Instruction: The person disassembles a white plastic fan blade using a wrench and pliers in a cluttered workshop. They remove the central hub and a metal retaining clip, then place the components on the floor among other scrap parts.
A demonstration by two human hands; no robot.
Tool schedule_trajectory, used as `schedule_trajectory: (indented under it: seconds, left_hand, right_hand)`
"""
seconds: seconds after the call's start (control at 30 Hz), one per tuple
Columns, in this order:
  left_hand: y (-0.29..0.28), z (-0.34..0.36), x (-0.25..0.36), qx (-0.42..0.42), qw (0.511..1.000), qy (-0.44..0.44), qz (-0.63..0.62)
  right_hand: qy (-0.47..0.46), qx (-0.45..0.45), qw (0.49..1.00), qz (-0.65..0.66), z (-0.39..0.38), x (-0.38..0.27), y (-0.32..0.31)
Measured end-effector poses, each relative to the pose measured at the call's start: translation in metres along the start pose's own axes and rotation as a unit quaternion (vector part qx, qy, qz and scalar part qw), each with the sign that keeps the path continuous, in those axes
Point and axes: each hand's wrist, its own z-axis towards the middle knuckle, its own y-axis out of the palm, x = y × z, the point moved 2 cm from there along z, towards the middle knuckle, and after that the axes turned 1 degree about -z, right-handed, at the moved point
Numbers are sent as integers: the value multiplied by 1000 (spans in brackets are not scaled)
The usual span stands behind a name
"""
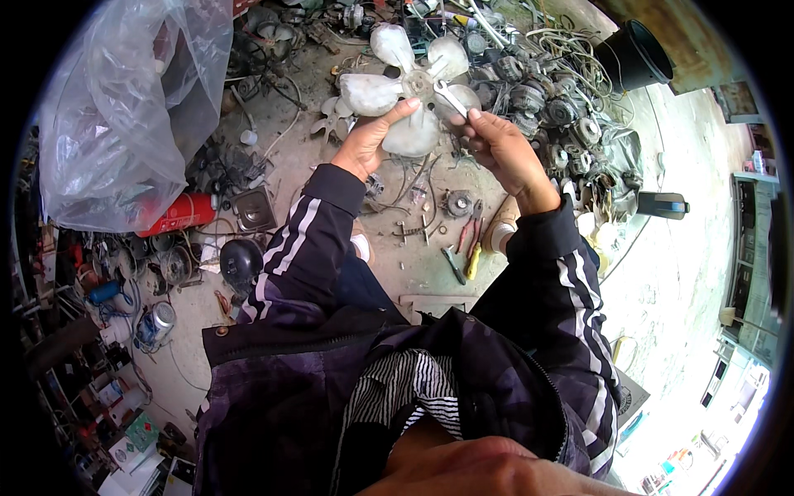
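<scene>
A worn white five-bladed fan (399, 50) is held out in front of me, with a metal hub (417, 83) at its centre. My left hand (368, 145) grips the fan from the lower left, thumb lying along a blade toward the hub. A silver wrench (453, 101) reaches to the hub from the right, its handle pinched in my right hand (500, 145). Whether the wrench's head sits on a nut is too small to tell. On the floor below are pliers (453, 266), yellow-handled pliers (475, 260) and a round metal part (457, 203).
Heaped motors (562, 112) and cables crowd the right, beside a black bucket (633, 54). At left are a large plastic bag (132, 107), a red cylinder (178, 211), a metal pan (252, 211) and assorted parts. Pale floor (662, 281) extends along the right.
</scene>
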Motion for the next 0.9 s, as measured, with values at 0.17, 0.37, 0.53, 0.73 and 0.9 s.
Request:
schedule_trajectory:
  seconds: [0.17,0.37,0.53,0.73,0.9]
  left_hand:
    - [-3,1,-1,8,1000,15,20]
    - [-5,4,-5,5,1000,12,10]
    - [-10,7,-8,1,1000,7,5]
    - [-10,8,-7,1,1000,27,15]
    - [-10,7,-6,3,999,32,17]
  right_hand:
    - [-170,91,955,-225,1,0,7]
    - [-176,69,959,-211,2,5,3]
    - [-28,-31,995,-93,-5,0,16]
    - [0,-57,997,-55,-7,0,24]
    - [2,-67,997,-42,-5,2,25]
